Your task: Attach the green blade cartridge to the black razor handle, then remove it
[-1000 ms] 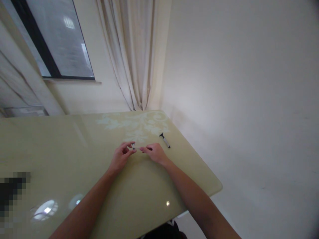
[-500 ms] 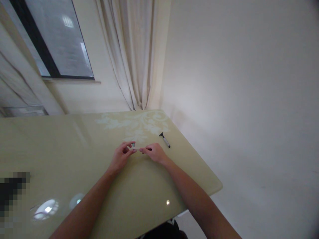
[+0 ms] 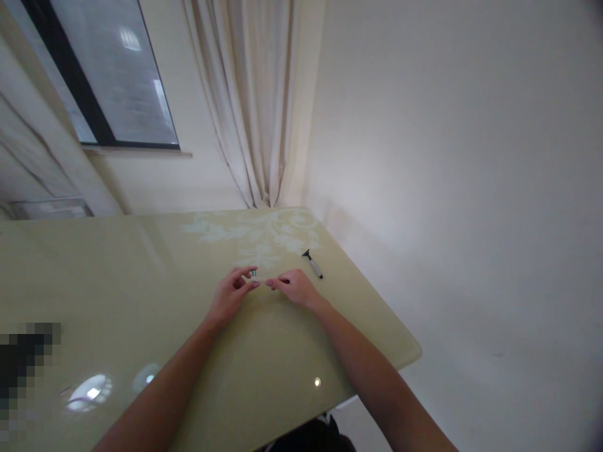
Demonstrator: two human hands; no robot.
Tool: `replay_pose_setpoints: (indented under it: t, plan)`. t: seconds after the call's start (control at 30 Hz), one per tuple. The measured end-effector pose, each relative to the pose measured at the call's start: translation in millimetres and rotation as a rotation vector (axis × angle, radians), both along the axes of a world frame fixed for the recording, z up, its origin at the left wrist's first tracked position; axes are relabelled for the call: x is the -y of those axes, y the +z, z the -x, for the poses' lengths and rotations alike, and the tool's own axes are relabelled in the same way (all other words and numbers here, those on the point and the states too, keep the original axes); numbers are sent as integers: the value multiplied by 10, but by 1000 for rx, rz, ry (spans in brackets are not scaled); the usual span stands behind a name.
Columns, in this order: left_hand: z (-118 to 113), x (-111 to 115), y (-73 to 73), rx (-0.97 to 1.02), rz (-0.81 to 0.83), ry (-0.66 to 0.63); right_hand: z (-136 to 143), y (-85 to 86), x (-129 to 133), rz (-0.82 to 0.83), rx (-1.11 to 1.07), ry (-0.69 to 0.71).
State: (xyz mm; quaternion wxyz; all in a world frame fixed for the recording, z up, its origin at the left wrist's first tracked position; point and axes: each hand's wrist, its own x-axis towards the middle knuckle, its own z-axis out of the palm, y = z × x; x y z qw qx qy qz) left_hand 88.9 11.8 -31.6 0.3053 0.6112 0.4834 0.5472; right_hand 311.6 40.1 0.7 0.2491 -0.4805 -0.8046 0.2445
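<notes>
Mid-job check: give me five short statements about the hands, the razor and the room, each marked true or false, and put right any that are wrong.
1. The razor lies on the table, beyond the right hand. True.
2. The two hands are pressed against each other. False: a gap separates them.
3. The left hand holds a small item between thumb and finger. True; it is too small to identify.
4. The right hand is opened flat. False: its fingers are curled, apparently pinching a pale strip.
5. A curtain hangs to the right of the window. True.
</notes>
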Motion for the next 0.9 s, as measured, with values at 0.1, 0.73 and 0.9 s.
replay_pose_setpoints:
  t: [0.1, 0.73, 0.9]
  plan:
    - [-3, 7, 7, 2, 7, -2, -5, 2, -4, -18, 21, -80]
    - [5, 2, 14, -5, 9, -13, -34, -13, -37, -12, 16, 3]
    - [-2, 0, 17, -6, 11, -10, -4, -14, -10, -40, 25, -130]
